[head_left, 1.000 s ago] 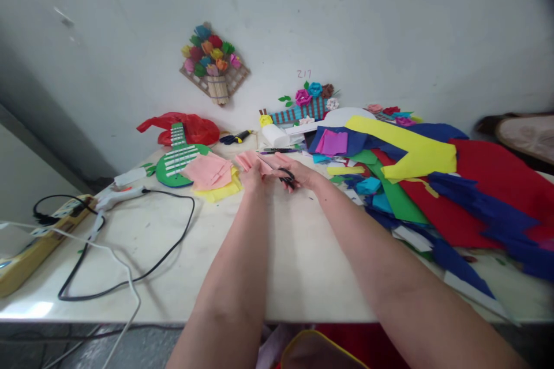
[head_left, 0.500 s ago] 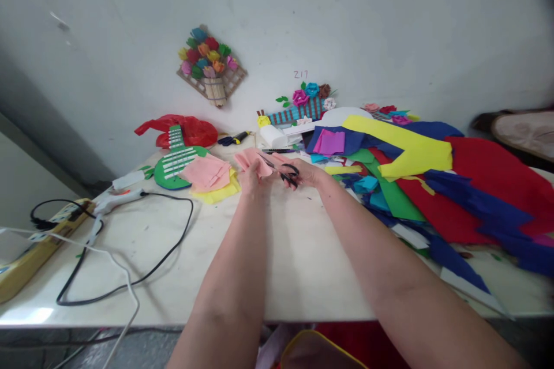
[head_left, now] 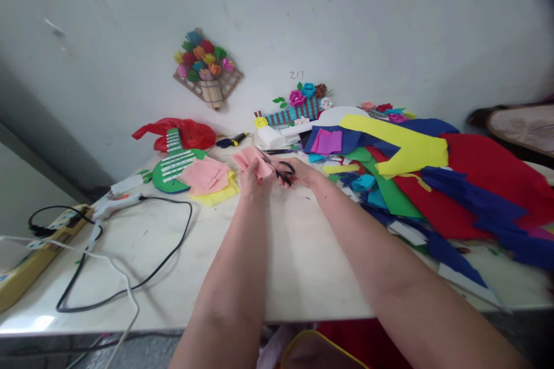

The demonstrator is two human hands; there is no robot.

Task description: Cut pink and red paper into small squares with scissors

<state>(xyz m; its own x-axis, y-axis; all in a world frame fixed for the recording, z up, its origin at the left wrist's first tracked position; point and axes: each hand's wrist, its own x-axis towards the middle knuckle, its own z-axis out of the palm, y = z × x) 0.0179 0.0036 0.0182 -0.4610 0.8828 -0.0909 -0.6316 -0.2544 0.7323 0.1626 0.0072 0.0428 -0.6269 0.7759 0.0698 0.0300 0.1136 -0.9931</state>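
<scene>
Pinched in my left hand (head_left: 250,180) is a piece of pink paper (head_left: 243,159), raised over the middle of the table. My right hand (head_left: 300,172) is closed around the black handles of a pair of scissors (head_left: 284,172). The blades point left and lie against the paper's right side; how far they are apart is hard to make out. To the left of my hands, a stack of pink sheets (head_left: 205,175) rests on yellow paper (head_left: 220,193) and overlaps a green guitar-shaped craft (head_left: 176,155) with white strips.
Coloured sheets, among them a yellow piece (head_left: 404,153) and a red one (head_left: 480,184), cover the right side. A glue gun (head_left: 119,203) with a black cord and a power strip (head_left: 43,253) lie left. Pliers (head_left: 232,140) and a red plastic bag (head_left: 190,131) lie behind.
The whole view has shifted slightly. My right hand and the scissors have moved a little left with it, while my left hand still holds the pink paper.
</scene>
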